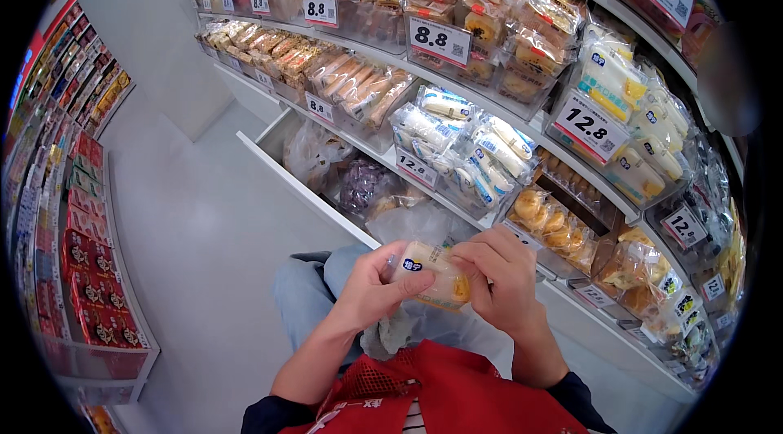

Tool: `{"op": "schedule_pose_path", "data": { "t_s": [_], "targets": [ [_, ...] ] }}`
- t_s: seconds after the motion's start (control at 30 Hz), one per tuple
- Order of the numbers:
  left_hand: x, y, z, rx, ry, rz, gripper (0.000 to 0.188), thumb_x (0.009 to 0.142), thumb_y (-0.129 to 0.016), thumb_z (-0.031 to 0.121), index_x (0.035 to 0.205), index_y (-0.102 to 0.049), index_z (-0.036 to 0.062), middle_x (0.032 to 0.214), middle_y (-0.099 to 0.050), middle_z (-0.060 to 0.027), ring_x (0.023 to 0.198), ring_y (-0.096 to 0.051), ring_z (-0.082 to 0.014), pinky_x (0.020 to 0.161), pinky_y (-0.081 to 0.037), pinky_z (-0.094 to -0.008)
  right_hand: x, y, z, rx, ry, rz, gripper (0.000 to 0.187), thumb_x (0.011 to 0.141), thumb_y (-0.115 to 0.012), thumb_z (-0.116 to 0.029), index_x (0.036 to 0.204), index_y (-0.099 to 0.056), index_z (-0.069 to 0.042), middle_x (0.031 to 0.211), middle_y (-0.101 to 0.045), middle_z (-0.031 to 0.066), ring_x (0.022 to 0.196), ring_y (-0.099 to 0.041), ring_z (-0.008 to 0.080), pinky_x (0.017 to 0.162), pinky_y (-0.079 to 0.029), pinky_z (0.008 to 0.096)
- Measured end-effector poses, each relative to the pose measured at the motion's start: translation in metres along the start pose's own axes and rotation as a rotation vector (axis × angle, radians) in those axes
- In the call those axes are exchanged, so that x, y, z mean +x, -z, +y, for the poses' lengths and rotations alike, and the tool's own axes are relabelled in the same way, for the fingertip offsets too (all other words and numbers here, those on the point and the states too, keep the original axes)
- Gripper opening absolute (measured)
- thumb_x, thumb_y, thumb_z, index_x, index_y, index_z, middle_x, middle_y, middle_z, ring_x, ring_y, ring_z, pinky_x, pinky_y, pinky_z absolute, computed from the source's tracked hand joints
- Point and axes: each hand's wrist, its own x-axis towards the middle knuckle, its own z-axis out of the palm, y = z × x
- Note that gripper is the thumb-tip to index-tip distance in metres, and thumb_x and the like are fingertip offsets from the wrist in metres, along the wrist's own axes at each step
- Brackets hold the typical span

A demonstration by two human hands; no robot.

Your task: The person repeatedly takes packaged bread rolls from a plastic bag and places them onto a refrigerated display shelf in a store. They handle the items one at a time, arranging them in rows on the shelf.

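Both hands meet over my lap around one wrapped bread bun (435,273), pale, in a clear packet with a blue label and a yellow end. My left hand (378,285) grips its left end, thumb lying across the front. The fingers of my right hand (502,272) pinch the wrapper at the right end. Between my forearms lies a grey-green cloth (387,338). Just beyond my hands is a pulled-out white drawer (314,197), holding clear bags and a bag of purple packets (367,186).
Above the drawer, tiered shelves carry packaged breads (465,144), pastries (351,85) and cakes (481,19) behind clear bins with price tags (439,40). Round golden buns (555,226) sit to the right. Across the grey floor (196,271) at left stands another shelf with red boxes (99,287).
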Motion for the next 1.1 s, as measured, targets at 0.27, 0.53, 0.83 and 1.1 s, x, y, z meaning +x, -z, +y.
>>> {"op": "schedule_pose_path", "data": {
  "t_s": [0.27,0.53,0.83,1.1],
  "targets": [
    [-0.004,0.016,0.016,0.125,-0.012,-0.076,0.039,0.081,-0.079,0.016,0.113,-0.064,0.0011,0.083,-0.065,0.0021,0.059,-0.049,-0.0005,0.047,-0.034,-0.0180,-0.022,-0.001,-0.028,0.827,-0.711,-0.122,0.016,0.091,-0.065,-0.009,0.104,-0.062,0.001,0.087,-0.067,0.0049,0.074,-0.060,0.0070,0.061,-0.047,0.0244],
    [-0.006,0.023,0.020,0.121,-0.022,-0.141,0.041,0.083,-0.077,0.012,0.120,-0.062,0.0005,0.101,-0.066,-0.0007,0.084,-0.057,-0.0032,0.065,-0.046,-0.0197,-0.040,-0.014,-0.042,0.654,-0.593,-0.102,0.022,0.089,-0.066,-0.009,0.106,-0.060,0.003,0.086,-0.066,0.0082,0.071,-0.060,0.0103,0.064,-0.048,0.0246],
    [-0.003,0.026,0.020,0.156,0.015,-0.166,0.041,0.084,-0.076,0.022,0.117,-0.065,0.0026,0.082,-0.064,0.0044,0.058,-0.045,0.0003,0.046,-0.030,-0.0182,-0.047,-0.021,-0.046,0.484,-0.417,-0.009,0.020,0.086,-0.068,-0.008,0.101,-0.060,0.002,0.080,-0.063,0.0090,0.064,-0.059,0.0121,0.057,-0.046,0.0250],
    [-0.004,0.030,0.015,0.171,0.028,-0.188,0.041,0.084,-0.076,0.022,0.118,-0.065,0.0024,0.079,-0.064,0.0039,0.059,-0.046,-0.0001,0.047,-0.031,-0.0186,-0.055,-0.024,-0.050,0.522,-0.473,-0.002,0.020,0.085,-0.069,-0.008,0.101,-0.060,0.001,0.079,-0.062,0.0094,0.063,-0.058,0.0131,0.056,-0.046,0.0256]
  ]
}}
